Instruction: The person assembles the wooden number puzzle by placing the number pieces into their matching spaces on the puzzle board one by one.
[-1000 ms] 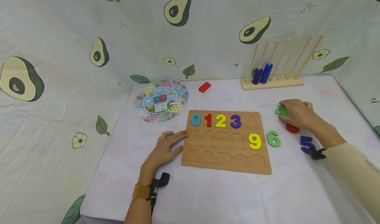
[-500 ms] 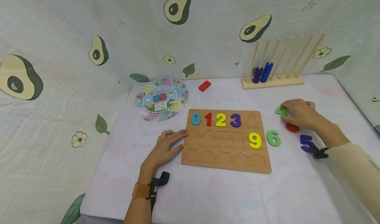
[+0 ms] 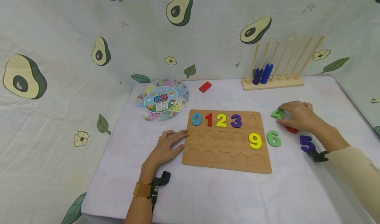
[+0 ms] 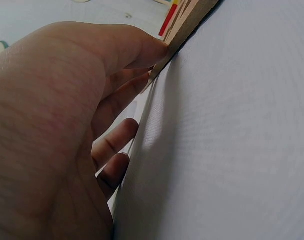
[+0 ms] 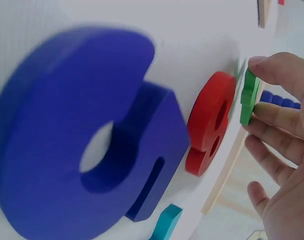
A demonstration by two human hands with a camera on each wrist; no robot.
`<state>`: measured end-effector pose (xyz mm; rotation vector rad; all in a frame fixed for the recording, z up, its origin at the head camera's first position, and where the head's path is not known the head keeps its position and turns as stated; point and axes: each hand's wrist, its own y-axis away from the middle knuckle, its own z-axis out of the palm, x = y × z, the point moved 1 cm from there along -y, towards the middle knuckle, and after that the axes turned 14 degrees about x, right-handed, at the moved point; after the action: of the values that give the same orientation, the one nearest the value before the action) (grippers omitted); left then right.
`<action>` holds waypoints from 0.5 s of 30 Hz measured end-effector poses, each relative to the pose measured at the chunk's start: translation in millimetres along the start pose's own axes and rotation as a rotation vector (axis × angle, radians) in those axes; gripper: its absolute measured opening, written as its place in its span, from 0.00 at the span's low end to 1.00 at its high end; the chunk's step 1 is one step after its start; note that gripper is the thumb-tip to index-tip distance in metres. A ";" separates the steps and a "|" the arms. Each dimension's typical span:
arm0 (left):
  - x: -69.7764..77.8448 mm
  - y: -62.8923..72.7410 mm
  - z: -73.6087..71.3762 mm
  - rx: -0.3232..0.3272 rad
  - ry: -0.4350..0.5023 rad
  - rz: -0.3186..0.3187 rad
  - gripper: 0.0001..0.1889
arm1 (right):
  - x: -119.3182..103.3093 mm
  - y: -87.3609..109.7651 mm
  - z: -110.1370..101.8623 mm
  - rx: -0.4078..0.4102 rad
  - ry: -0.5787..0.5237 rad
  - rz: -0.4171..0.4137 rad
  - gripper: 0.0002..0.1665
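My right hand point(image 3: 298, 115) pinches a green number 4 point(image 3: 277, 114) between thumb and fingers, to the right of the wooden number board point(image 3: 219, 156). In the right wrist view the green piece point(image 5: 248, 95) is held on edge, gripped at its sides. Partly under that hand lies a red number 8 point(image 5: 212, 122); a purple 5 point(image 3: 307, 143) is nearer the wrist. My left hand point(image 3: 164, 148) rests beside the board with extended fingertips at its left edge. Seen from the left wrist, the thumb touches the board's side point(image 4: 187, 32).
Blue 0, red 1, yellow 2, purple 3 and yellow 9 point(image 3: 255, 141) sit on the board. A green 6 point(image 3: 273, 138) lies at its right. Behind are a peg rack point(image 3: 274, 82), a red block point(image 3: 205, 86) and a round game box point(image 3: 161, 100). A teal piece point(image 5: 167, 222) shows too.
My right hand has shifted slightly left with the green 4, toward the board. More of the purple 5 shows. The left hand stays at the board's edge.
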<state>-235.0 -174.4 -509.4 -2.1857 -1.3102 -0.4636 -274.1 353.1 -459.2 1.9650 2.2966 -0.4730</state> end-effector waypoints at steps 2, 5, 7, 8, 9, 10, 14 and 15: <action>-0.1 0.5 0.3 0.006 0.001 0.006 0.26 | -3.5 0.9 -0.3 0.010 -0.007 -0.013 0.36; 1.5 1.4 -0.9 0.013 0.014 0.010 0.26 | -9.6 2.2 -2.0 0.017 -0.015 -0.030 0.35; 2.2 1.7 -1.2 0.015 0.023 0.008 0.26 | -13.9 3.3 -3.9 0.019 -0.020 -0.042 0.34; 2.6 1.7 -1.5 0.015 0.025 0.007 0.26 | -16.2 3.6 -5.0 0.021 -0.022 -0.049 0.34; 3.1 1.7 -1.9 0.012 0.028 0.005 0.26 | -18.7 3.8 -6.1 0.024 -0.026 -0.055 0.34; 3.3 1.5 -2.1 0.012 0.028 0.004 0.26 | -21.2 3.9 -7.2 0.031 -0.029 -0.063 0.34; 3.3 0.7 -2.3 0.005 0.016 0.001 0.26 | -30.5 4.1 -10.6 0.059 -0.045 -0.097 0.31; 3.2 0.5 -2.2 0.005 0.012 0.001 0.26 | -32.9 4.2 -11.0 0.063 -0.047 -0.103 0.31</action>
<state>-233.1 -173.7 -506.0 -2.1764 -1.3022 -0.4721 -262.8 325.6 -441.1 1.8478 2.3901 -0.6009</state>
